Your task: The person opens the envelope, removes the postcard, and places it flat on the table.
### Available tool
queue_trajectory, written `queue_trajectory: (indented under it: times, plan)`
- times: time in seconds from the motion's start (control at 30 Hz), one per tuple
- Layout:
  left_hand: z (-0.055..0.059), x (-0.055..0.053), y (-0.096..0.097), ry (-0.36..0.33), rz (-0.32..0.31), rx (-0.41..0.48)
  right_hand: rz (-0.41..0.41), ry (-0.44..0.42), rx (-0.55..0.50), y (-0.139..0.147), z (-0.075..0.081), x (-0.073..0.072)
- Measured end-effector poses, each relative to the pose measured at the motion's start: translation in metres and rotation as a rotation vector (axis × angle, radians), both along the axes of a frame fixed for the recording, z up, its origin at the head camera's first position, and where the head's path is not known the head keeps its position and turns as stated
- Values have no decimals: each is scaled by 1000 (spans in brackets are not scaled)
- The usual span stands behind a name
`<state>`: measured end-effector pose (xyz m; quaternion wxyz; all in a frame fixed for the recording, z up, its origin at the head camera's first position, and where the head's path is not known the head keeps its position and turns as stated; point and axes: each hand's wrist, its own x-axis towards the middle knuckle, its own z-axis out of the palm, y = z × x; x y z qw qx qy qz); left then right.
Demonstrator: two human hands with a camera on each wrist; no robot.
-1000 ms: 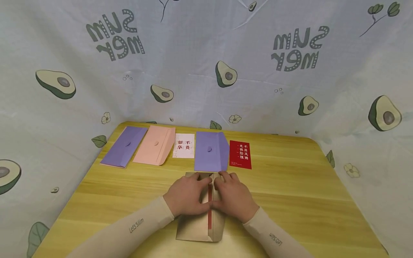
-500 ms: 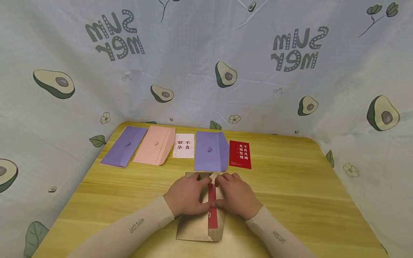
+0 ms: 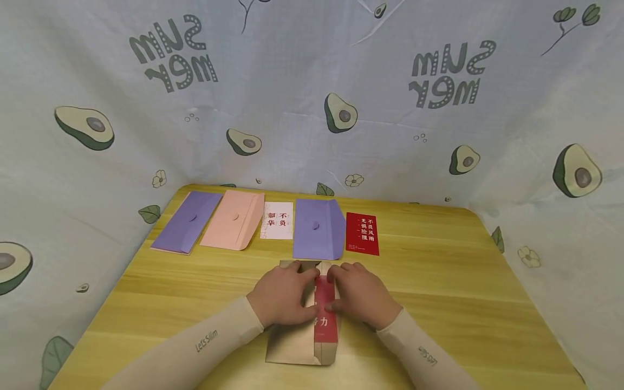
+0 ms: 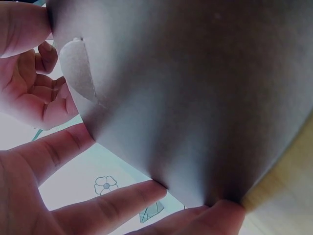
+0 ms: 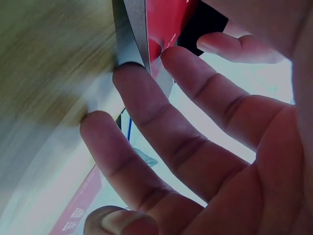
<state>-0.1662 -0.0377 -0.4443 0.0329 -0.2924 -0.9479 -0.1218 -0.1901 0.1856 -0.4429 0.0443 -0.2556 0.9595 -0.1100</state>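
A tan envelope (image 3: 290,346) lies near the table's front, its flap (image 3: 327,355) spread to the right. A red card (image 3: 325,327) with white characters sticks partway out of the envelope's right side; the rest is hidden inside. My left hand (image 3: 281,297) presses on the envelope with spread fingers, fingertips (image 4: 159,188) at its edge in the left wrist view. On the card's bared strip, my right hand (image 3: 364,295) pinches with thumb and index finger. In the right wrist view, the middle fingertip (image 5: 131,78) meets the envelope's edge.
Along the back lie a purple envelope (image 3: 187,222), a pink envelope (image 3: 233,219), a white card (image 3: 277,230), another purple envelope (image 3: 314,238) and a second red card (image 3: 362,246). A printed cloth (image 3: 292,81) hangs behind the wooden table (image 3: 463,303).
My right hand has shifted right, drawing the red card farther out of the envelope, so a wider strip with white characters shows. The left hand and envelope have stayed in place.
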Motion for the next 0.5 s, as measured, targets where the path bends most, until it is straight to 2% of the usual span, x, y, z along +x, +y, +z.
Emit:
queue_trajectory:
  times: [0.27,0.5]
  plan:
    - [0,0,0,1,4,-4,22,-14,-57,2,1,-2]
    - [1,1,-1,-2,1,3,3,-55,-86,2,3,-2]
